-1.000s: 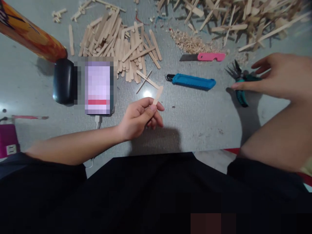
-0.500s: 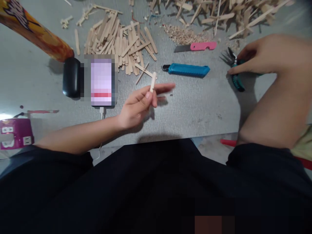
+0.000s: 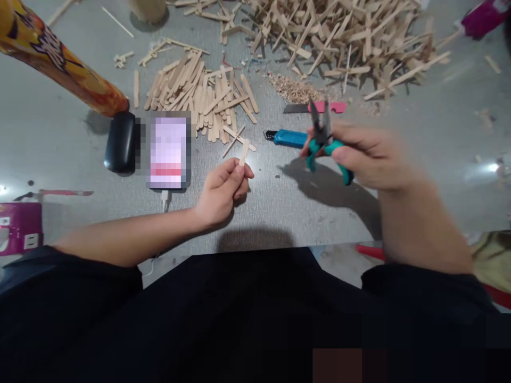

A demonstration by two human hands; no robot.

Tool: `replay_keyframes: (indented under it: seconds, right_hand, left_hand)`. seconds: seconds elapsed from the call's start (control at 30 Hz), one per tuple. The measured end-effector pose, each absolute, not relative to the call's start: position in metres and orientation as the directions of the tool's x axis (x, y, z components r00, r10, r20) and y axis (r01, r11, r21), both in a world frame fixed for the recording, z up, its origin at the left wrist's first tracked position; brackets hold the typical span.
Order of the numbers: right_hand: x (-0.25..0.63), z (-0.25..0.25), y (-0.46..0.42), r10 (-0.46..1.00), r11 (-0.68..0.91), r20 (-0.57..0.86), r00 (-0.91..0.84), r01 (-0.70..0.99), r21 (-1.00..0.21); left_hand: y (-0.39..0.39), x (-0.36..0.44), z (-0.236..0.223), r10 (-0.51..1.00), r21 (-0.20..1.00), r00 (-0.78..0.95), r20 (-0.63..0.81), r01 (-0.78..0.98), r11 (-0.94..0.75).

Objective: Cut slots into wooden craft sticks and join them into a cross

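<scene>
My left hand (image 3: pixel 223 191) pinches a short wooden craft stick (image 3: pixel 244 151) upright between thumb and fingers, just above the grey table. My right hand (image 3: pixel 371 157) is closed round the teal handles of a pair of cutting pliers (image 3: pixel 324 139), lifted off the table with the dark jaws pointing up and away. The pliers hang a short way right of the stick, over a blue utility knife (image 3: pixel 285 138). A pile of flat wooden sticks (image 3: pixel 199 96) lies just beyond my left hand.
A phone (image 3: pixel 168 151) on a cable and a black case (image 3: pixel 118 141) lie left of my left hand. A pink knife (image 3: pixel 331 107), wood shavings (image 3: pixel 293 88) and a big heap of glued stick crosses (image 3: pixel 339 37) are further back. An orange tube (image 3: pixel 59 61) lies at far left.
My right hand has picked the teal pliers up from the right of the table and carried them left toward the stick. My left hand has curled its fingers back around the stick.
</scene>
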State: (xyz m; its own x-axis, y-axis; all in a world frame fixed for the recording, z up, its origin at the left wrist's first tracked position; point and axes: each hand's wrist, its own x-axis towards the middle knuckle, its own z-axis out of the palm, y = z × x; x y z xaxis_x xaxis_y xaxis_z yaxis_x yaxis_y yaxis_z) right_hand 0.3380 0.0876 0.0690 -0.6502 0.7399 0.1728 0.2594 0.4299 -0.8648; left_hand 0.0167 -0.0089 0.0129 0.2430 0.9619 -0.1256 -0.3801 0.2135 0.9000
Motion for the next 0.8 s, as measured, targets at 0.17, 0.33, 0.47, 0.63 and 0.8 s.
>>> replay_keyframes:
  seconds: [0.17,0.33,0.47,0.63,0.8]
  right_hand:
    - [0.294,0.035,0.056,0.718,0.527,0.269,-0.642,0.249,-0.813]
    - [0.285,0.017,0.047,0.831,0.456,0.248,-0.498,0.353,-0.817]
    - [0.283,0.025,0.043,0.794,0.513,0.179,-0.580,0.483,-0.710]
    - [0.283,0.040,0.033,0.668,0.692,0.257,-0.699,0.456,-0.559]
    - [0.285,0.045,0.023,0.645,0.710,0.222,-0.731,0.467,-0.526]
  left_hand:
    - [-0.007,0.014,0.015,0.968,0.929,0.222,-0.113,-0.322,0.182]
    - [-0.008,0.015,0.016,0.969,0.924,0.228,-0.093,-0.343,0.170]
    - [-0.007,0.016,0.019,0.971,0.926,0.217,-0.096,-0.339,0.168]
    - [-0.010,0.015,0.022,0.984,0.966,0.165,-0.071,-0.234,0.109]
    - [-0.014,0.011,0.022,0.988,0.997,0.154,0.026,-0.081,-0.013]
